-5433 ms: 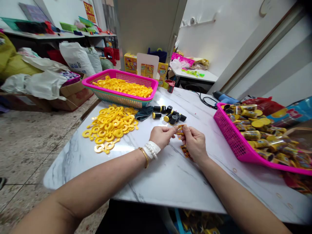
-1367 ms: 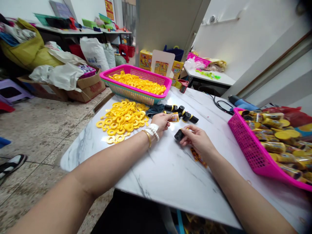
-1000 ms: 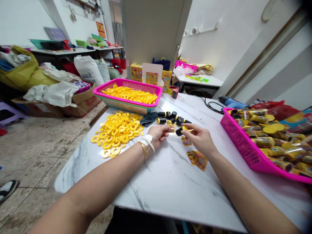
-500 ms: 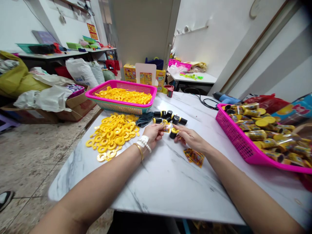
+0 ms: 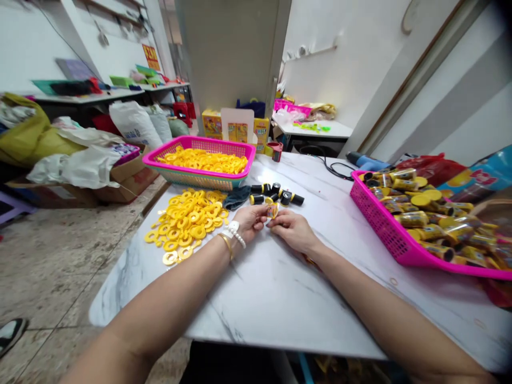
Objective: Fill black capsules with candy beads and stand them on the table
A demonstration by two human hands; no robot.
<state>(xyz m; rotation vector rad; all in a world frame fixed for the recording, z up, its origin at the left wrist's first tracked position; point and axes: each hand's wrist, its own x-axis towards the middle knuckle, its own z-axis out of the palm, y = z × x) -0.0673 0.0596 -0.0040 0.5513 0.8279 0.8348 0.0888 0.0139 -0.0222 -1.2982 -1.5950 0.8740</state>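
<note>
My left hand (image 5: 256, 217) pinches a small clear, yellow-printed sleeve (image 5: 272, 211) between thumb and fingertips. Right beside it, my right hand (image 5: 291, 229) is closed with its fingertips close to the sleeve. Its fingers hide the black yellow-topped cylinder it gripped a moment earlier, which no longer shows on the table. Just beyond both hands lie several black cylinders with yellow bands, among them one upright cylinder (image 5: 285, 198) and one on its side (image 5: 256, 199). Flat printed sleeves (image 5: 310, 260) are mostly covered by my right wrist.
Left of my hands spreads a heap of yellow rings (image 5: 194, 218), near a dark cloth (image 5: 237, 198). Behind stands a pink basket (image 5: 200, 140) of yellow pieces. A pink basket (image 5: 384, 234) of finished-looking yellow tubes sits at right. Boxes (image 5: 240, 130) and a red tape roll (image 5: 277, 151) stand behind.
My right hand has moved left with the cylinder, up to the sleeve in my left hand. Its wrist now covers most of the flat sleeves. The view has shifted slightly.
</note>
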